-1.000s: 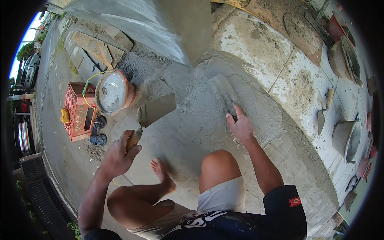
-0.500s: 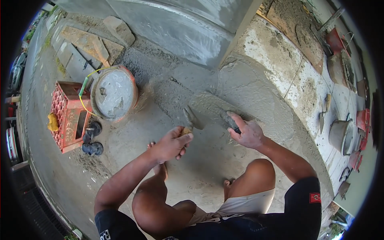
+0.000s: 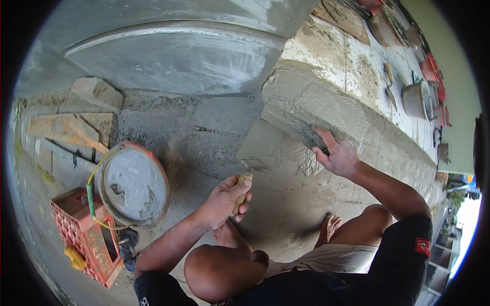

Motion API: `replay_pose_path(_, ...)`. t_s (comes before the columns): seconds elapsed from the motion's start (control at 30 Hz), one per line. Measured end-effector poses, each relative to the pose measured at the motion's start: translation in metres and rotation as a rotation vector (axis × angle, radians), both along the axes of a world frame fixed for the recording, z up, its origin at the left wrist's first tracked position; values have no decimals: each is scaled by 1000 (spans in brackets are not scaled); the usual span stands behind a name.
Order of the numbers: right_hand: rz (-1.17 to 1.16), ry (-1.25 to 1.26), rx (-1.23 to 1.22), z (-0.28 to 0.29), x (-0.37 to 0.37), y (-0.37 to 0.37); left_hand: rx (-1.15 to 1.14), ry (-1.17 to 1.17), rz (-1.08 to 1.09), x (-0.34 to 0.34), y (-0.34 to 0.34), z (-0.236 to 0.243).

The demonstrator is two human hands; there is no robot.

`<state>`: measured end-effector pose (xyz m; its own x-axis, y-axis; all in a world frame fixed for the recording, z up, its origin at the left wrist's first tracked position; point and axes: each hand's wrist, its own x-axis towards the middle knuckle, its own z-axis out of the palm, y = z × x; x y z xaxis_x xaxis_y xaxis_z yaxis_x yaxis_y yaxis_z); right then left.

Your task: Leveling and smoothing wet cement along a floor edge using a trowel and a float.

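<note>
Grey wet mortar (image 3: pixel 321 97) spreads along the near edge of the white tiled floor (image 3: pixel 311 46), with our float (image 3: pixel 286 122) resting on it. Our right hand (image 3: pixel 341 155) has its fingers curled round the float's handle, and the blade reaches out beyond them, forward and left. With our left hand (image 3: pixel 223 202) we grip the trowel (image 3: pixel 260 143), fingers clamped on its wooden handle; its blade extends ahead of them, just beside the float, though we cannot tell whether the two touch. Along the ground's (image 3: pixel 219 115) far edge stands a smooth grey wall (image 3: pixel 178 58); left of our hands sit a mortar-filled bucket (image 3: pixel 163 176) and a red crate (image 3: pixel 97 250).
</note>
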<state>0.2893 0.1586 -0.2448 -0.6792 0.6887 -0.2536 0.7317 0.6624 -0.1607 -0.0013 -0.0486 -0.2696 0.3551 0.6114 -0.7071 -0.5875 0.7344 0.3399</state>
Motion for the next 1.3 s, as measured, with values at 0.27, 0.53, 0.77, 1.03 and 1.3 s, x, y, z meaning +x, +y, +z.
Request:
replay_pose_path(0.27, 1, -142, 7, -4, -11, -50, 171, 29, 27, 37, 32, -13)
replay_pose_path(0.53, -417, 335, 137, 12, 67, -9, 136, -212, -75, 59, 38, -25)
replay_pose_path(0.77, -869, 780, -493, 61, 78, -37, 128, -690, -242, 77, 68, -48)
replay_pose_path(1.03, -311, 656, -455, 10, 73, -23, 102, -453, -458, 99, 50, -38)
replay_pose_path(1.3, -476, 391, -232, 4, 215, -29, 164, -506, -187, 95, 46, -43)
